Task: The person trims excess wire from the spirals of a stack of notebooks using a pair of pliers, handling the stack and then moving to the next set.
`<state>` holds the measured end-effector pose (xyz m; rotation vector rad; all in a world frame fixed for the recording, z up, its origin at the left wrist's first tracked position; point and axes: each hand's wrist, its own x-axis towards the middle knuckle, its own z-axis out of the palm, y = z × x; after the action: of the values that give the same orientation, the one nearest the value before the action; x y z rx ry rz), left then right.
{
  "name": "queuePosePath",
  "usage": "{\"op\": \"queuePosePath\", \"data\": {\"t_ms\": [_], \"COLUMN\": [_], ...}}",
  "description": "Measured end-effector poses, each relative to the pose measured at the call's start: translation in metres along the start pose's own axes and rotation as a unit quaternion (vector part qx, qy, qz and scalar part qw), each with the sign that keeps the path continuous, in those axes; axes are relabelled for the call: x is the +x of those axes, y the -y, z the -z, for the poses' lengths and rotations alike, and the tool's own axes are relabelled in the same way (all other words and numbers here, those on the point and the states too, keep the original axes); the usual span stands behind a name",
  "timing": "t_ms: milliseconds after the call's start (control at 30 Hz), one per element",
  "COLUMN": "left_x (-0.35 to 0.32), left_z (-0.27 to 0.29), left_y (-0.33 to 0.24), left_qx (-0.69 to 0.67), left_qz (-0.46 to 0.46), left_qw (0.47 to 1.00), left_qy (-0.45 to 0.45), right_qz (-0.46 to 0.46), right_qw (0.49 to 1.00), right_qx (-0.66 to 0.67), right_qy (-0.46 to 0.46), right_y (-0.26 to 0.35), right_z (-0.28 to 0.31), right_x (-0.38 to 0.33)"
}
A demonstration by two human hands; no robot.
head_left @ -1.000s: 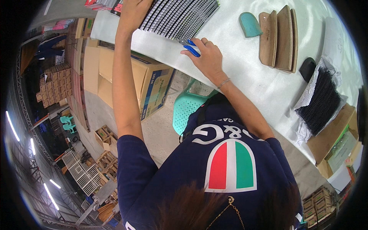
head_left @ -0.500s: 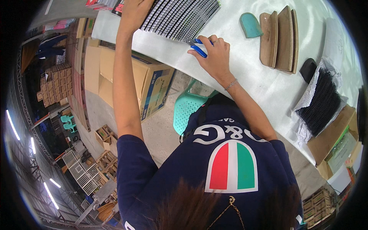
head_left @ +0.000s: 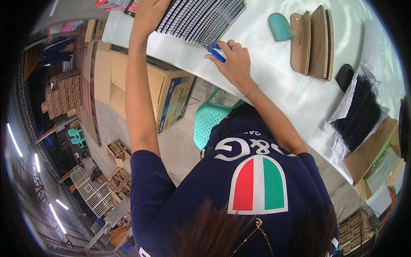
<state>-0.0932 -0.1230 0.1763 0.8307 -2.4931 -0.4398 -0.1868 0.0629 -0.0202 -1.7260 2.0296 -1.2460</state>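
Note:
My right hand (head_left: 234, 60) is closed round the blue handles of small cutting pliers (head_left: 219, 55). Their metal jaws are at the lower edge of a dark sheet (head_left: 201, 19) covered in rows of small silvery-grey pieces. This sheet lies on a white-covered table (head_left: 274, 77) and runs out of view at the top. Up at its left edge is my left hand (head_left: 150, 15). The fingers of that hand are cut off by the picture's top edge, so their grip is hidden.
Right of the pliers are a turquoise rounded block (head_left: 280, 27), curved brown boards (head_left: 310, 43) and a black oval piece (head_left: 344, 78). Black mesh-like material (head_left: 358, 113) lies in white wrapping. Below the table are a cardboard box (head_left: 171, 92) and a green stool (head_left: 209, 120).
My right hand and the pliers have shifted slightly left and up along the sheet's lower edge. The handles look closer together. My left hand has barely moved.

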Motion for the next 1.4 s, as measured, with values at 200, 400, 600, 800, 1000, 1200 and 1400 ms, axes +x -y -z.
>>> {"op": "queuePosePath", "data": {"t_ms": [200,400,600,800,1000,1200,1400], "left_x": [-0.008,0.0,-0.006,-0.005,-0.003,-0.005,-0.005], "left_z": [0.006,0.001,0.007,0.005,0.004,0.006,0.004], "left_y": [0.003,-0.001,0.004,0.003,0.0,0.0,-0.002], "left_qx": [-0.004,0.007,0.014,0.006,0.002,0.005,-0.008], "left_qz": [0.012,0.003,-0.01,0.007,0.024,0.025,0.016], "left_qw": [1.0,1.0,1.0,1.0,1.0,1.0,1.0], "left_qy": [-0.004,0.001,-0.002,-0.002,0.003,0.0,0.002], "right_qz": [-0.254,-0.052,0.017,0.008,-0.087,-0.25,0.005], "right_qw": [0.824,0.995,0.999,1.0,0.982,0.842,0.998], "right_qx": [0.345,0.034,-0.023,-0.016,0.077,0.295,-0.058], "right_qy": [0.371,0.075,-0.028,-0.006,0.148,0.376,-0.009], "right_y": [0.006,0.001,-0.001,0.002,0.006,0.001,-0.006], "right_z": [0.029,0.019,0.001,-0.004,0.006,0.032,0.015], "right_x": [0.024,0.003,-0.009,-0.007,0.003,0.034,-0.008]}}
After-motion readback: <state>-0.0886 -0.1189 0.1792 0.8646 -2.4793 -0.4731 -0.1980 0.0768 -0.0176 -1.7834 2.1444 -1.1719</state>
